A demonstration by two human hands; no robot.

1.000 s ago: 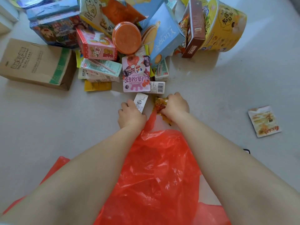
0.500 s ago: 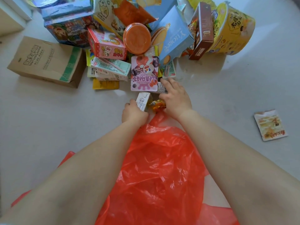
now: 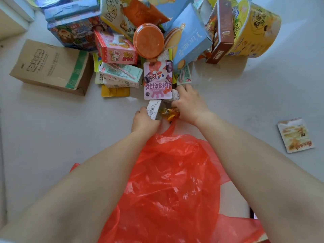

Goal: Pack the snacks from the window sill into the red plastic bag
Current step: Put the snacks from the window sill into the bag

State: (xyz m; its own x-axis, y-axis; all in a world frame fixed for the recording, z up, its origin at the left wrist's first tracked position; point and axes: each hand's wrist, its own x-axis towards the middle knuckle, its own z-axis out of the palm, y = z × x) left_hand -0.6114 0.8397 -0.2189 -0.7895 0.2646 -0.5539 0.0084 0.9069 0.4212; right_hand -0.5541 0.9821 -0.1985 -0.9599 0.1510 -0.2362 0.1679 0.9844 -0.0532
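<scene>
A crumpled red plastic bag (image 3: 175,181) lies on the pale sill between my forearms. Its handle end reaches up to my hands. My left hand (image 3: 146,121) is closed around a small white carton (image 3: 153,108) at the bag's top edge. My right hand (image 3: 191,106) rests just right of it, fingers curled onto a white barcode packet (image 3: 175,95). An orange-yellow wrapped snack (image 3: 170,114) lies loose between the two hands. A pink fruit-snack pouch (image 3: 157,81) lies directly beyond my hands at the front of the snack pile.
The pile holds a blue biscuit box (image 3: 191,39), an orange round lid (image 3: 148,41), a pink rabbit box (image 3: 115,50), a brown box (image 3: 221,32), a yellow noodle tub (image 3: 256,30) and mint cartons (image 3: 121,74). A brown paper bag (image 3: 50,67) lies left, a lone sachet (image 3: 295,135) right.
My right hand let go of the orange-yellow snack, reached forward to the barcode packet and curled its fingers on it. My left hand kept the white carton and barely moved.
</scene>
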